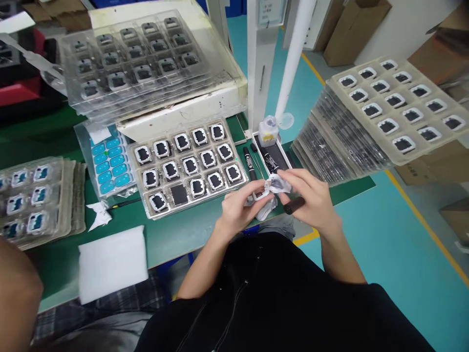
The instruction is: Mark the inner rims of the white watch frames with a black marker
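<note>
A white foam sheet [112, 261] is seen nearest, blurred, well left of the hands. Another person's arm [16, 288] is cut off at the lower left edge.

The left hand [238, 208] is closed around a small white-framed part [261, 191] and a crumpled white wipe [269, 205]; the part is mostly hidden by fingers and wipe, and its details are hard to make out. The right hand [311, 198] is curled, fingertips pinched on the wipe over the part, and a dark marker [294, 205] is tucked under its fingers, only the end showing. Both hands are held just off the table edge [205, 234].

Just left of the grip a clear tray [188, 166] of white-framed black parts is laid, one pocket filled by a bare black square. Just beyond the grip, pens [251, 164] and a small bottle [268, 132] are seen beside a narrow dish. Blue-labelled trays [36, 195] are stacked far left, partly cut off. Stacked trays [384, 115] are seen right of the grip, tilted. More clear trays [139, 58] are piled farther back.
</note>
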`<state>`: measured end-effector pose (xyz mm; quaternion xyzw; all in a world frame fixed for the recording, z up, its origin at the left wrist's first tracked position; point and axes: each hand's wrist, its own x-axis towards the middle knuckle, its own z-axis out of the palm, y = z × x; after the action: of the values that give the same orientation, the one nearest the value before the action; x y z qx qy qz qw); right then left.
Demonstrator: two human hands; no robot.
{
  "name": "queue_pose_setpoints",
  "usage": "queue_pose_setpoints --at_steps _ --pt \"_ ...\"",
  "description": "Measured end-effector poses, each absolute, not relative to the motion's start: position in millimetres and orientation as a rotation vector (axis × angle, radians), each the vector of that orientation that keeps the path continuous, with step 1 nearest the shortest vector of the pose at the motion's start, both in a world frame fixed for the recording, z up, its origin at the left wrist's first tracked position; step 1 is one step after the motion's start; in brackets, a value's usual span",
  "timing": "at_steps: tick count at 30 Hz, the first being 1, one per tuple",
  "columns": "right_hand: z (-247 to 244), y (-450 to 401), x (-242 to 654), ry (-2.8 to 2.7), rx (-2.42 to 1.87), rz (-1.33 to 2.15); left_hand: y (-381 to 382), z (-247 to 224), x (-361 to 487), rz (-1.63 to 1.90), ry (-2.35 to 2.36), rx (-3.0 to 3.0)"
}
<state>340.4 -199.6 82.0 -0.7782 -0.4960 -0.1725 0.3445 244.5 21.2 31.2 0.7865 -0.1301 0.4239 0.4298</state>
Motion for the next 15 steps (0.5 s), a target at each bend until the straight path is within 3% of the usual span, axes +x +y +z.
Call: queue_pose_setpoints --at_steps 8,15 --pt "75.1 -196.6 353.9 -1.029 -1.991 -0.647 -10.4 17.0 215.3 0.450 0.145 1.445" --pt "94.4 -193.3 362.1 -0.957 -1.936 -0.619 -34.7 -6.4 220.0 0.486 0.255 1.540"
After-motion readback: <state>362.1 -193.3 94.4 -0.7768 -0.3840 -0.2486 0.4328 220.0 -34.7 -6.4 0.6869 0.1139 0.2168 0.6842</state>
